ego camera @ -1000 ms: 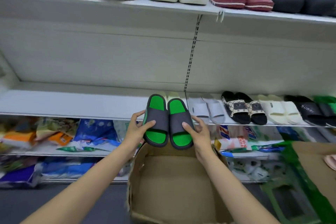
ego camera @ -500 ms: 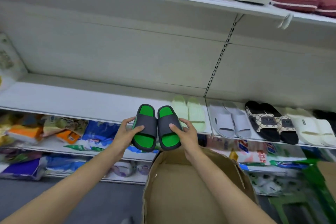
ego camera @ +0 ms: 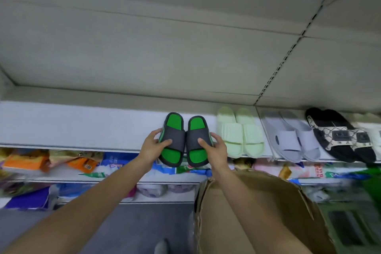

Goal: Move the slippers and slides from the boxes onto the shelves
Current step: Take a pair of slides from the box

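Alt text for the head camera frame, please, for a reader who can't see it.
A person's left hand and right hand hold a pair of green-and-grey slides at the front edge of a white shelf, beside pale green slides. An open cardboard box sits below.

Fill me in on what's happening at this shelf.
A person is stocking footwear. The left hand and right hand each grip one of a pair of dark grey slides with green footbeds, held at the white shelf's front edge, left of the pale green slides. An open cardboard box sits below.
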